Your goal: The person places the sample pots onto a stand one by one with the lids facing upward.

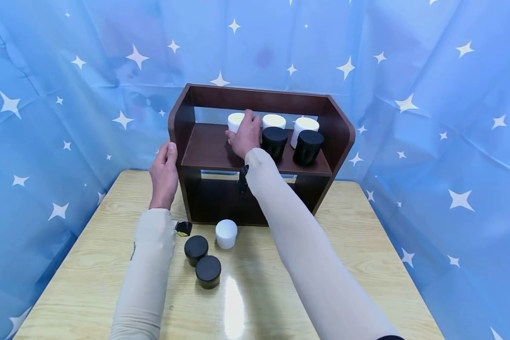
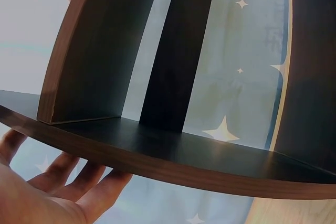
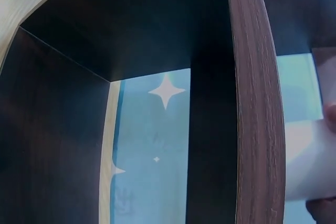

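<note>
My right hand point(image 1: 247, 135) grips a white jar point(image 1: 235, 120) at the left part of the upper board of a dark brown wooden shelf point(image 1: 255, 99). In the right wrist view, that jar's white side shows past the board edge, with fingertips on either side of it. My left hand point(image 1: 165, 175) touches the outer face of the shelf's left side panel, its fingers fairly straight against the wood in the left wrist view. Right of my right hand stand two white jars point(image 1: 274, 121) at the back, with two black jars point(image 1: 274, 141) before them.
On the wooden table point(image 1: 344, 226), in front of the shelf, stand a white jar point(image 1: 226, 233) and two black jars point(image 1: 208, 271), the black ones close together. My right forearm crosses the lower compartment. A blue curtain point(image 1: 408, 71) with white stars surrounds the table's back and sides.
</note>
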`<action>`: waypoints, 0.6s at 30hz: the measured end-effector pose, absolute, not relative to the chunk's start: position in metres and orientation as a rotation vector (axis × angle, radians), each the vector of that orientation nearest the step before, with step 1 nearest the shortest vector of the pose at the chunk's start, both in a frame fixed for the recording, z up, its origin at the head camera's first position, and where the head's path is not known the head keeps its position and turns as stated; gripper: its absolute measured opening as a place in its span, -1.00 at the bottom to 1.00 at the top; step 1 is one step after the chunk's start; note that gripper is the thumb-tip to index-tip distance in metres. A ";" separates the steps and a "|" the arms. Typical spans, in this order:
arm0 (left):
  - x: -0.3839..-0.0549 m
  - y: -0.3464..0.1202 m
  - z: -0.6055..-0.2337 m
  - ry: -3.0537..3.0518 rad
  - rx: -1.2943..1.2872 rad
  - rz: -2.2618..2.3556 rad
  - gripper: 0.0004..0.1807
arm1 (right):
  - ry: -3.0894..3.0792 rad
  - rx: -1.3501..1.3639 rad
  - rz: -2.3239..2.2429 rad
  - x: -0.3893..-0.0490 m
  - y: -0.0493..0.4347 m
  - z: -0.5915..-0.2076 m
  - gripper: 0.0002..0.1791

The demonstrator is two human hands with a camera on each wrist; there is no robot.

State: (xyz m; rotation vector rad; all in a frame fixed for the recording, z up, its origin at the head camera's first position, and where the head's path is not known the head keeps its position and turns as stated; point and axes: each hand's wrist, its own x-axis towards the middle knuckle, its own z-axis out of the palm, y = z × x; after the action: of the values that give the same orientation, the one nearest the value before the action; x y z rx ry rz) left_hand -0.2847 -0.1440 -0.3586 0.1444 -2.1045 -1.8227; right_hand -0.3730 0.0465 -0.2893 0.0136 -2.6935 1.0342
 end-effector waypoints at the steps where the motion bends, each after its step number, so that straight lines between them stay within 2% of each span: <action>1: -0.285 -0.143 -0.358 -2.109 0.144 -1.823 -0.40 | -2.693 0.009 1.032 -0.374 0.047 -0.289 -0.11; 18: -0.284 -0.143 -0.359 -2.120 0.157 -1.818 -0.38 | -2.623 0.082 0.939 -0.368 0.045 -0.281 0.01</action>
State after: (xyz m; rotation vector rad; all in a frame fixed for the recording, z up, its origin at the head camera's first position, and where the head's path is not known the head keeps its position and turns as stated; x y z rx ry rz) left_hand -0.2838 -0.1435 -0.3592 0.1567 -2.1204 -1.8184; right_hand -0.3675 0.0446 -0.2806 0.0822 -2.6228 0.9395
